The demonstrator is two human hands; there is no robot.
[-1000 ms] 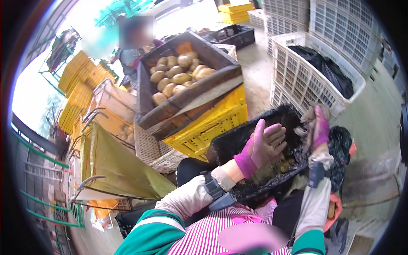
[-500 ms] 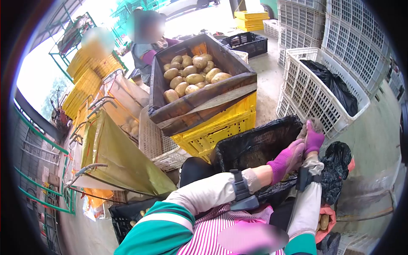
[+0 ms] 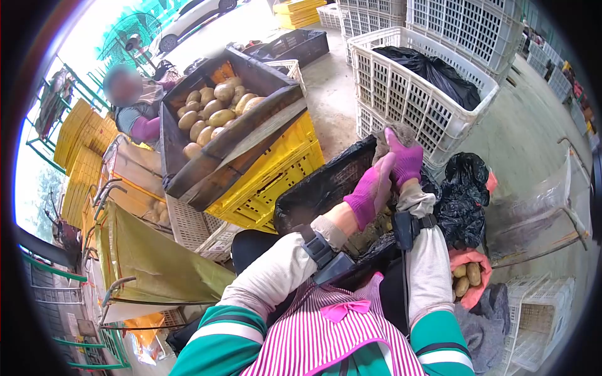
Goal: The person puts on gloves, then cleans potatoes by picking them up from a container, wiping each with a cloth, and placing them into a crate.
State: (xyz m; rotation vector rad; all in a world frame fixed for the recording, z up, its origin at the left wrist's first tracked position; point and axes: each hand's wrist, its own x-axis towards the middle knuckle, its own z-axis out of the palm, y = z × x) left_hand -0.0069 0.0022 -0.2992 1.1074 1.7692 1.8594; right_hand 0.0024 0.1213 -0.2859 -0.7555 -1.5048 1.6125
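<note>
My right hand [image 3: 406,156], in a purple and grey glove, is closed on a dirty grey cloth [image 3: 384,141] over the right end of a black-lined bin [image 3: 326,182]. Beside it, my left hand [image 3: 374,188], gloved alike, presses its fingers against the right hand and the cloth; whether it grips anything is hidden. Small potatoes partly show in the bin below my wrists. Ahead, a dark lined crate [image 3: 229,156] of large potatoes [image 3: 221,118] rests on a yellow crate [image 3: 269,182].
White crates [image 3: 426,88] stand at the upper right, one holding black plastic. A black bag [image 3: 464,200] and a pink sack of potatoes [image 3: 467,279] are at my right. A co-worker [image 3: 138,106] is behind the potato crate. An olive sheet [image 3: 150,250] hangs at left.
My left hand, spread and apart a second ago, has come against my right hand. The view has turned right, so the crates appear farther left, and the pink sack shows more fully.
</note>
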